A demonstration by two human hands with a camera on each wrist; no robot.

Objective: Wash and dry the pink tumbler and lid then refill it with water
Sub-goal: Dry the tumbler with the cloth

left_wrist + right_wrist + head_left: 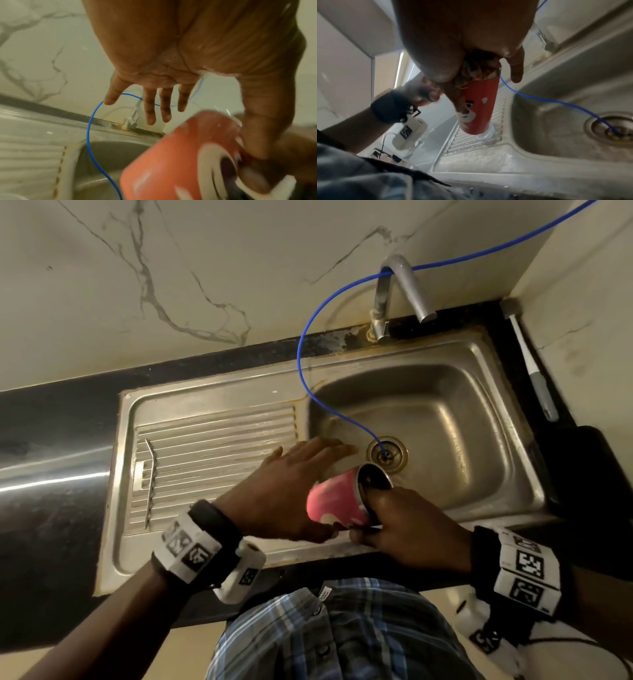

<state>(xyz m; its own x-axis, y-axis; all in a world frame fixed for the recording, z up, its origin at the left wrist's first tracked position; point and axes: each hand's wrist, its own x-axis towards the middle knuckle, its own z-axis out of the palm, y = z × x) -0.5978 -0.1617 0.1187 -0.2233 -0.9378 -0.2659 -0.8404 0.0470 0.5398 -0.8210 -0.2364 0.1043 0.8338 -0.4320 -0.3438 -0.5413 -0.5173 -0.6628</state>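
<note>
1. You are holding the pink tumbler (337,501) with your right hand (407,529), fingers wrapped round it near the open mouth and apparently reaching into the rim; the right wrist view also shows a patterned cloth (479,70) bunched at the mouth under your palm.
2. Your left hand (291,491) is lying flat beside the tumbler, fingers straight and spread, gripping nothing; its thumb side is close to the cup's base, though whether it is touching is hard to tell.
3. The tumbler is tilting over the near-left edge of the sink (507,440), mouth pointing toward the drain (387,455), lid off.
4. No water is running from the tap (407,285), and a thin blue hose (301,354) is trailing into the drain.
5. Judging from the cloth at the mouth, you are probably wiping the inside dry, so washing of the cup seems to be behind you, though the pictures are not proving it.
6. A clear, round piece is showing on the ribbed drainboard (212,440) behind the cup's base in the right wrist view; it may be the lid, but that is uncertain.
7. A bent metal straw (150,481) is lying on the drainboard.
8. Still ahead, by this reckoning: finishing the drying, dealing with the lid, then refilling with water.
</note>
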